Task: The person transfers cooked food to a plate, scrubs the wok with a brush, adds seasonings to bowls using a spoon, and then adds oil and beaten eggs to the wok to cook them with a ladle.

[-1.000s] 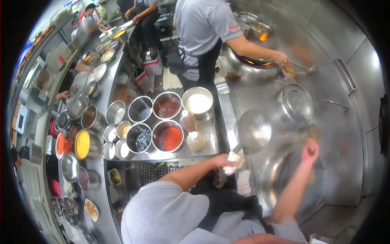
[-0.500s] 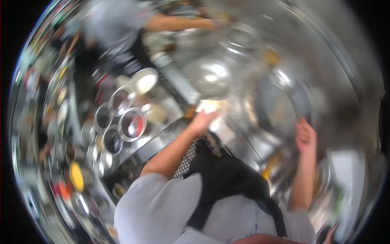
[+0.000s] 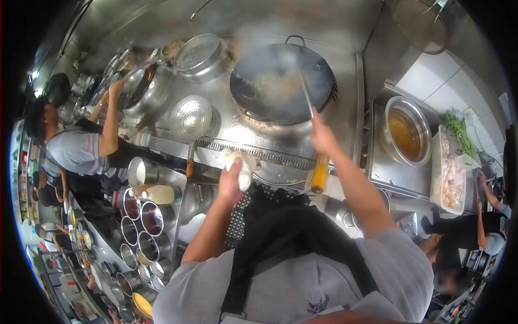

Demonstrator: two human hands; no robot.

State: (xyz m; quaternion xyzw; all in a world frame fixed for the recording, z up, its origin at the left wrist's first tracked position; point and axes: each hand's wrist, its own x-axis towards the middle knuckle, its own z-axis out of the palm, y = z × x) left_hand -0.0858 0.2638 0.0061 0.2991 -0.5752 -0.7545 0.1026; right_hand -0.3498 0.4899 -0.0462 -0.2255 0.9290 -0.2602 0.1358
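My right hand point(image 3: 325, 139) is closed round a long-handled wok tool point(image 3: 307, 93) with a thin metal shaft; a yellow handle end point(image 3: 319, 174) sticks out below the fist. Its shaft reaches into a black wok point(image 3: 243, 89), where its working end is blurred by steam, so I cannot tell ladle from spatula. Pale brownish food point(image 3: 279, 86) lies in the wok, on the burner. Closer to my body, my left hand point(image 3: 231, 182) clutches a folded white cloth point(image 3: 245, 171) in front of the stove edge, apart from the wok.
A perforated strainer point(image 3: 191, 117) rests left of the wok, beside a steel pot point(image 3: 202, 58). Several metal containers point(image 3: 157, 217) stand at left. On the right are a bowl of brown liquid point(image 3: 403, 136) and a white basket point(image 3: 436, 178). A co-worker point(image 3: 81, 143) works at left.
The view has swung round and sharpened from a heavy blur. My right hand, earlier at the wok's right edge, is now in front of it. The cloth stays in my left hand.
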